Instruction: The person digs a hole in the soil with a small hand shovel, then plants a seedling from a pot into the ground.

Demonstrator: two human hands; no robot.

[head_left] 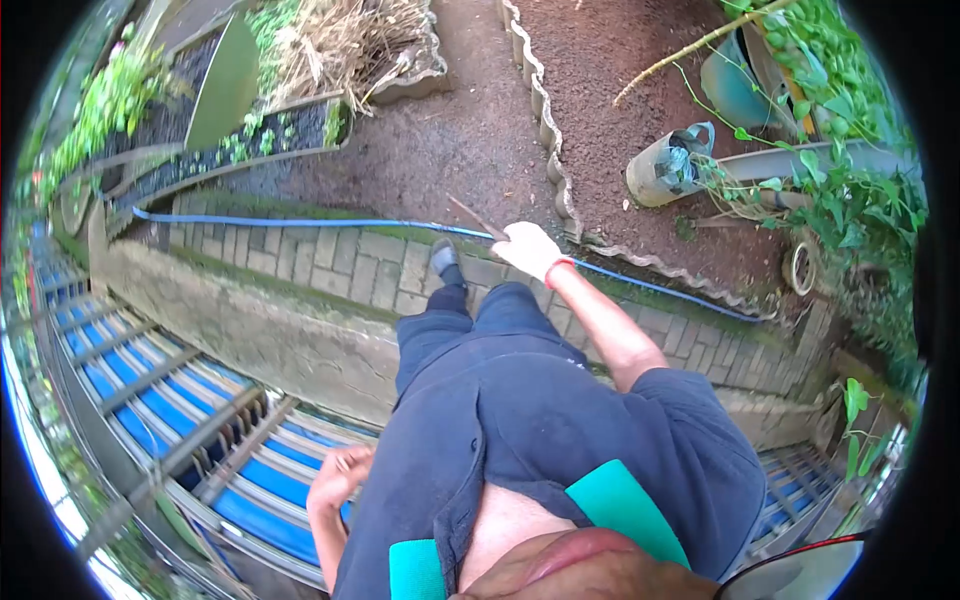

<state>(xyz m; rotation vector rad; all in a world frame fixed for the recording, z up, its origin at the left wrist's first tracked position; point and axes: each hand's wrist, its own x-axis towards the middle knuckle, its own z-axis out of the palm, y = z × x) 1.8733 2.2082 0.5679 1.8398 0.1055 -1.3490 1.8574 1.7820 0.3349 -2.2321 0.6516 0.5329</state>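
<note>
My right hand (530,248), in a white glove with a red cuff, reaches forward over the brick path. Its fingers are wrapped round a thin, dark, blade-like tool (474,214), whose far end points up and left over the soil. The handle is hidden in the glove, and the exact kind does not show. A blue hose (340,222) crosses the ground beneath this hand. My left hand (340,478) is bare and hangs low by my side, its fingers curled in with nothing visible in them.
Brick paving (330,262) lies under my feet beside a low concrete wall (250,320). Wavy edging (550,130) borders the brown soil bed (610,100). A worn container (660,175) stands by leafy vines (850,200). Dry straw (340,45) lies in another bed. Blue slatted panels (140,385) are at left.
</note>
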